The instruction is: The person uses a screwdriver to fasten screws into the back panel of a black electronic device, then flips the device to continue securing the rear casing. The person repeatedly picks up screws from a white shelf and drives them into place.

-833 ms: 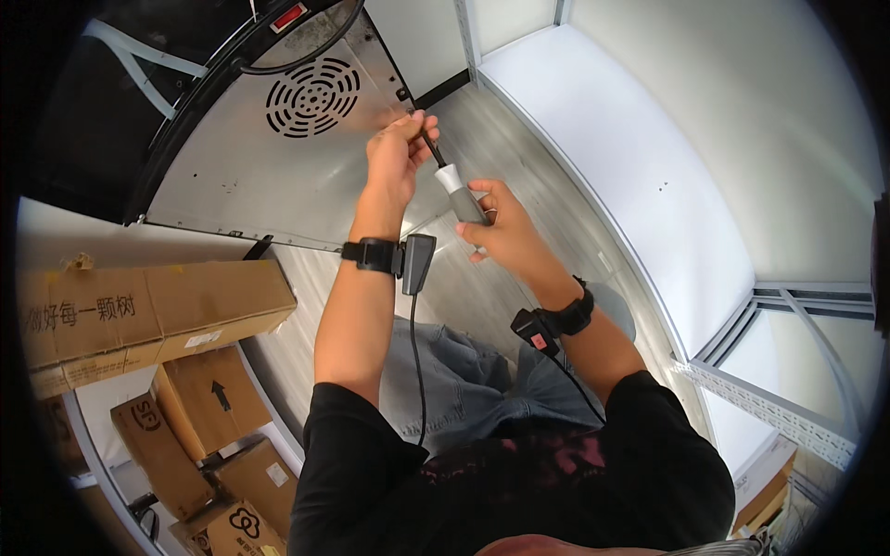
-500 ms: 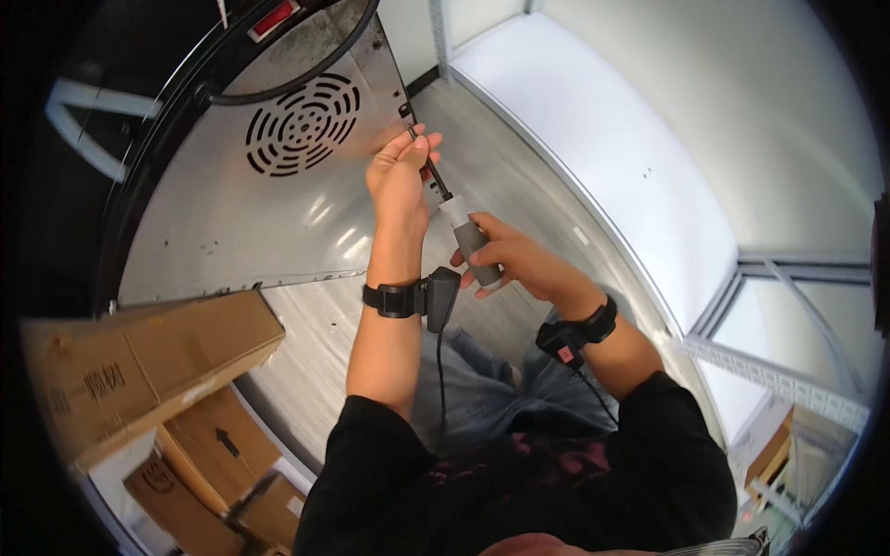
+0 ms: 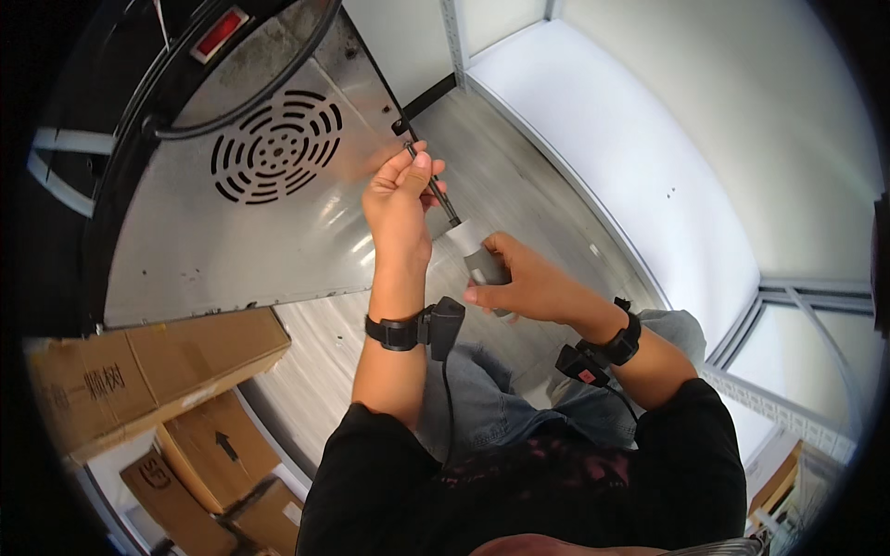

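A screwdriver (image 3: 487,267) with a thick grey handle, a white collar and a long dark shaft slants up and left in front of me. My right hand (image 3: 536,283) is wrapped round its handle. Up at the shaft's tip, my left hand (image 3: 400,195) is closed, with thumb and fingers pinching the shaft's end. Whether a screw sits at the tip is too small to tell. Just beyond those fingertips runs the edge of a metal panel (image 3: 176,273), with a round slotted vent in it and small dark holes along its edge.
A black cable (image 3: 250,107) curves over the panel's upper part near a red switch (image 3: 220,35). Cardboard boxes (image 3: 185,357) are stacked at the lower left. On the right stands a white shelf (image 3: 612,139) with a metal frame. Grey wood-look floor (image 3: 491,157) lies between.
The view has shifted, and the panel sits farther left. Both hands and the screwdriver appear slightly lower, the right hand also farther right. Both grips stay closed.
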{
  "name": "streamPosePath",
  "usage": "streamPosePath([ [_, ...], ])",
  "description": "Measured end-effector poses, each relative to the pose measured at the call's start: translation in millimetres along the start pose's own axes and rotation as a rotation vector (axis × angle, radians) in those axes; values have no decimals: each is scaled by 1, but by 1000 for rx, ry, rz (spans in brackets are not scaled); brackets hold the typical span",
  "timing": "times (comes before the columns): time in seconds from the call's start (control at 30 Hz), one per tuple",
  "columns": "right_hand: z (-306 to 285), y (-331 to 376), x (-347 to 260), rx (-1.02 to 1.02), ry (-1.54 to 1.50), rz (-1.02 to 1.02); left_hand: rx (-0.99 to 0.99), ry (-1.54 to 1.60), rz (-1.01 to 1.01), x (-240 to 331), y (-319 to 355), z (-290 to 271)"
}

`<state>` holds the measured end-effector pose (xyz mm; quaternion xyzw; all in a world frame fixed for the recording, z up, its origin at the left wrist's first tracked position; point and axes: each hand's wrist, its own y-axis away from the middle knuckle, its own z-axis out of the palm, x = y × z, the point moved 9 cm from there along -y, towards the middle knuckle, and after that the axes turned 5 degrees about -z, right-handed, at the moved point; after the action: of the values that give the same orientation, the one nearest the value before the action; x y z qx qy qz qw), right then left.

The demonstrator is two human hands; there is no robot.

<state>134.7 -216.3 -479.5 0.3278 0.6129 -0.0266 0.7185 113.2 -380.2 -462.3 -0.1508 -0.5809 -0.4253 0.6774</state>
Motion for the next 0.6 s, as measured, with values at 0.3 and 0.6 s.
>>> streamPosePath([
  [0.3,5,-11,17,-245,-157,-117,93,-63,-30,7,10,5],
  [0.6,-1,7,8,-378,-585,-83,6,-44,-10,1,0,-9],
])
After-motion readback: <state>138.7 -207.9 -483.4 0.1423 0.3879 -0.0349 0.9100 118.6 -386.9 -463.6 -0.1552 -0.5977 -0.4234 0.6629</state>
